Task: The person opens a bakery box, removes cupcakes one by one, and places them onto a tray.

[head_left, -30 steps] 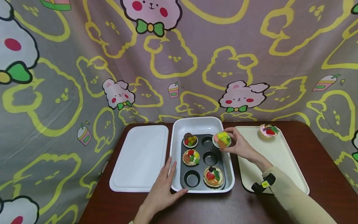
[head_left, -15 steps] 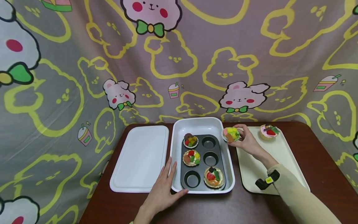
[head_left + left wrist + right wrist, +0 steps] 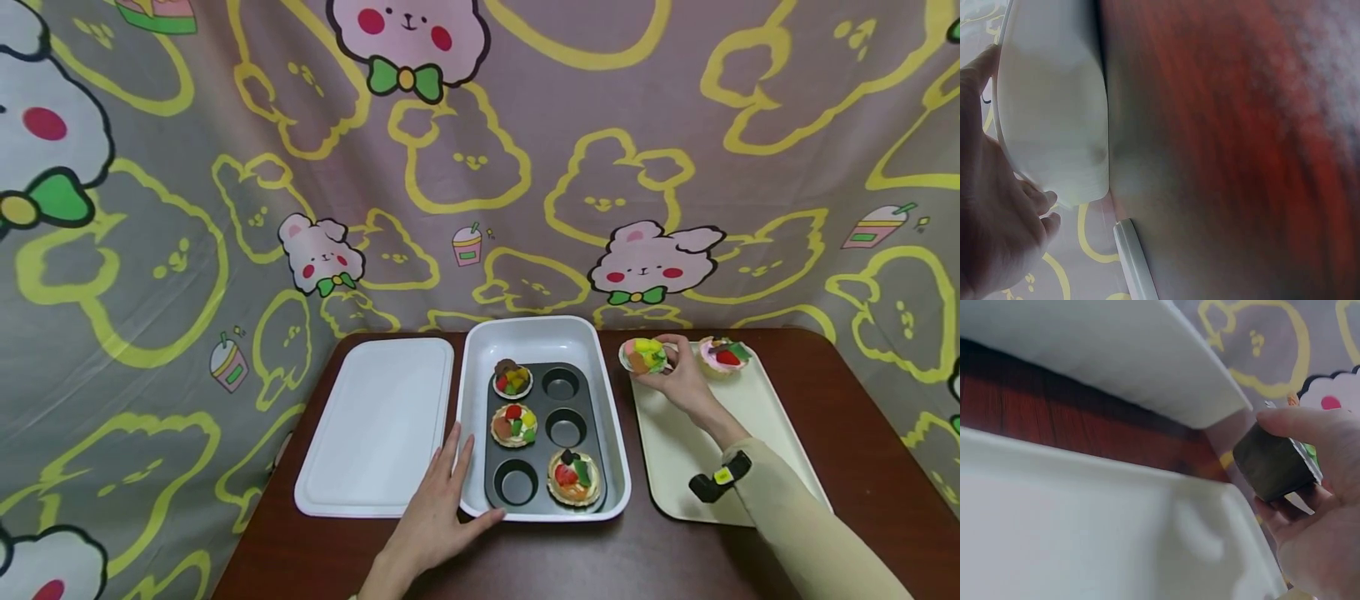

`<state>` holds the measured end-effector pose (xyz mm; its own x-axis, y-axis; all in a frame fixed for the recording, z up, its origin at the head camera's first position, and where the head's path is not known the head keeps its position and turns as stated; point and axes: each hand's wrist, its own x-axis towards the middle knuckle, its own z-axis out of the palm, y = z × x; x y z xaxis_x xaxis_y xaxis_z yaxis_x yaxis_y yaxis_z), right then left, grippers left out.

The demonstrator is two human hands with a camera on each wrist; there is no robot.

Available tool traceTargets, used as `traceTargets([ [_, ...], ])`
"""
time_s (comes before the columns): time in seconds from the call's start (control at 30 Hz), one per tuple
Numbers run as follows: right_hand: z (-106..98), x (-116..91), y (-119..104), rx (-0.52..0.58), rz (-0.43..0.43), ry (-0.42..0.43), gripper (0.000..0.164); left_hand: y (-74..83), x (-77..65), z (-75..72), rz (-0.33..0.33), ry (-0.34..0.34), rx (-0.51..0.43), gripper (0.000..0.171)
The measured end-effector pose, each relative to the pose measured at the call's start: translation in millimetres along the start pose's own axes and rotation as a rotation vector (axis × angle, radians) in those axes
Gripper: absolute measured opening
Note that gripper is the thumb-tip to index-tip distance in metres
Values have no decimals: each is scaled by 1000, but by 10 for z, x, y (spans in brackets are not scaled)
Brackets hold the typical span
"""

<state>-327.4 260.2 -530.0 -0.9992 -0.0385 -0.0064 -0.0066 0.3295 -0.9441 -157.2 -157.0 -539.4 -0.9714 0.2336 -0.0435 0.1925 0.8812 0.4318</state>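
Note:
My right hand (image 3: 693,385) pinches a fruit tart (image 3: 643,356) with yellow, green, pink and brown toppings, above the far left corner of the cream tray (image 3: 693,492). In the right wrist view the thumb and fingers grip the tart's dark cup (image 3: 1275,464). The left hand (image 3: 438,504) rests with straight fingers against the near left corner of the deep white tub (image 3: 619,500). Inside this tub lies a dark muffin pan (image 3: 539,392). Its left column holds a chocolate-topped tart (image 3: 512,380) and a fruit tart (image 3: 514,426); a larger tart (image 3: 573,478) fills the near right cup.
A pink-topped tart (image 3: 723,358) sits at the far end of the cream tray, right beside my right hand. Left of the tub lies a flat white lid-like tray (image 3: 373,429). Patterned cloth (image 3: 525,208) hangs behind the dark wooden table (image 3: 555,554).
My right hand has carried the fruit tart rightward, from over the muffin pan's far right cup, past the tub's rim to the cream tray. The left hand stays in place.

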Motion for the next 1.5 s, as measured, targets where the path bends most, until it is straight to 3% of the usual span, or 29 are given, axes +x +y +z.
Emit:
traceTargets([
  [0.4, -5, 204, 259, -2, 53, 193, 84, -13, -3, -14, 34, 26, 2, 117],
  [0.97, 6, 190, 372, -49, 96, 196, 86, -4, -24, 3, 24, 15, 5, 117],
  [1.07, -2, 160, 398, -80, 74, 176, 88, -4, -27, 11, 33, 21, 8, 117],
  [1.27, 20, -30, 358, -225, -29, 139, 107, -14, -42, 32, 41, 17, 21, 118],
  [1.5, 119, -265, 195, -329, -179, 212, 104, -19, -19, 11, 43, 30, 17, 118],
])
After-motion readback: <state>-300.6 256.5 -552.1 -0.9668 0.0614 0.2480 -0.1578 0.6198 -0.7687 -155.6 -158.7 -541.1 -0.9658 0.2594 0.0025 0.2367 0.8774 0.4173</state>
